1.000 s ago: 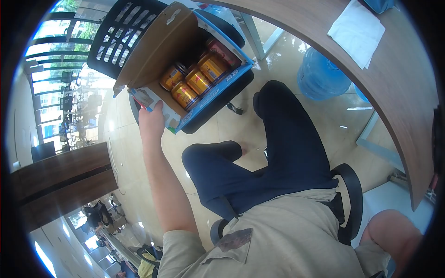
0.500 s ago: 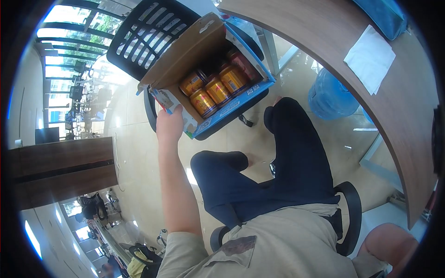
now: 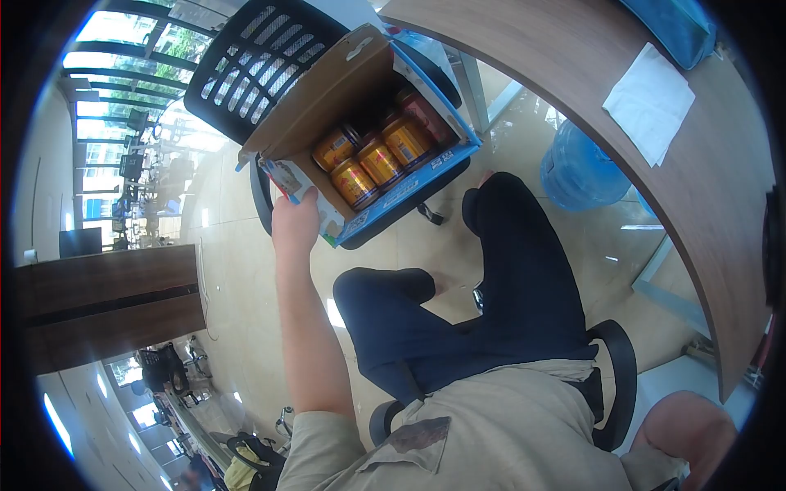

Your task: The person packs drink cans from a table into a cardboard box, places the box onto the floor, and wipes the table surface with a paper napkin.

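Head view: left hand (image 3: 295, 217) grips edge of carton (image 3: 403, 193); open floor (image 3: 246, 282) beside forearm (image 3: 309, 319).

Most fingers of the left hand (image 3: 296, 222) are hidden behind the near end of the box (image 3: 409, 186); the right hand is out of view, the right arm (image 3: 684, 425) running off towards 4 o'clock. The bases of the cans (image 3: 355, 183) are hidden by one another and the box wall, and the dark far corner hides whatever lies there. The print is too small to read. At 11 o'clock the top edge cuts off the chair back (image 3: 260, 78); at 1 to 2 o'clock it cuts the blue pouch (image 3: 675, 31). The counter (image 3: 565, 61) partly covers the bottle (image 3: 580, 173). Distant furniture (image 3: 131, 168) at 10 o'clock is blurred.
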The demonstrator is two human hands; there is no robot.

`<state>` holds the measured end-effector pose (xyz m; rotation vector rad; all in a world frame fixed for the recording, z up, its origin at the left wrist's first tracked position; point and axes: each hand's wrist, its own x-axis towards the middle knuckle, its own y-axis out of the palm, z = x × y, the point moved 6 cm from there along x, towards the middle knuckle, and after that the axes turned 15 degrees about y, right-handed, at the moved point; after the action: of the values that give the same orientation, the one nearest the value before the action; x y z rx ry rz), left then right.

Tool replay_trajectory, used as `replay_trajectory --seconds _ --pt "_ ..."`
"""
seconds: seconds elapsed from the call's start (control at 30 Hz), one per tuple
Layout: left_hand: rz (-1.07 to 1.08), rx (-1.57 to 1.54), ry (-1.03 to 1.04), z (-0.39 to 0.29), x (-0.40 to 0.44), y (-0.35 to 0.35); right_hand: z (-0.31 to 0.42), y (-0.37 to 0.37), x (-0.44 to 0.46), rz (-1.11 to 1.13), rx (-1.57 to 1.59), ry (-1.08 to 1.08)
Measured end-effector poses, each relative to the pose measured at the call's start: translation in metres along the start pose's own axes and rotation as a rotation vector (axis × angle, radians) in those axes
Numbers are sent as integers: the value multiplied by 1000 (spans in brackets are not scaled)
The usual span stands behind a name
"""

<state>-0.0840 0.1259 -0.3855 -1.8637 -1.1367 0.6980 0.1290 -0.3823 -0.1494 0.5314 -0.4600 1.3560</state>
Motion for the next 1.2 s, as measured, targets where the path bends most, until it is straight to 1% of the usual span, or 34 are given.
replay_trajectory --seconds 0.3,0.37,0.4,0.47,0.53,0.57,0.63,0.7,0.77,0.8,0.83,0.87,0.9,0.93,0.97,1.0,1.03,1.07,1.13,1.17,1.2 --pt "-1 6 3 2 1 1 -17 1 16 68 44 -150" --pt "-10 -22 12 1 0 0 -22 -5 26 132 94 -226" --pt "4 24 9 -3 -3 -1 -23 -13 27 216 136 -239" --pt "-15 44 10 -13 -6 -6 -22 -37 15 411 218 -23" --pt "6 133 -17 -24 -12 -9 -34 -54 2 370 234 212" --pt "-24 100 -15 -32 -16 -13 -52 -51 -6 159 203 220" --pt "5 173 -65 -44 -26 -18 -90 -42 -18 -272 167 268" --pt "-1 165 -24 -41 -29 -18 -128 -43 -19 -425 106 465" --pt "14 178 -22 -33 -32 -18 -174 -46 -28 -447 39 646" --pt "-73 136 59 -22 -34 -14 -194 -47 -29 -435 -106 776" --pt "-34 57 56 -24 -36 -14 -209 -48 -22 -446 -270 815" --pt "-4 72 60 -22 -37 -12 -224 -49 -16 -478 -376 869" --pt "10 44 45 -36 -43 -20 -238 -51 -8 -520 -371 898" --pt "-43 38 65 -24 -43 -13 -255 -54 0 -563 -338 886" --pt "-72 41 69 -30 -47 -16 -271 -60 9 -595 -288 877" --pt "-74 47 40 -28 -45 -14 -283 -66 21 -575 -369 893" --pt "-58 33 53 -30 -44 -14 -294 -72 34 -549 -448 908" --pt "-61 70 17 -25 -48 -10 -306 -73 39 -559 -463 872" --pt "-78 109 54 -7 -55 -7 -333 -60 49 -466 -635 846" --pt "-81 134 83 -5 -50 -2 -353 -58 55 -399 -640 891" --pt "-76 111 72 6 -47 4 -361 -53 60 -392 -637 769"
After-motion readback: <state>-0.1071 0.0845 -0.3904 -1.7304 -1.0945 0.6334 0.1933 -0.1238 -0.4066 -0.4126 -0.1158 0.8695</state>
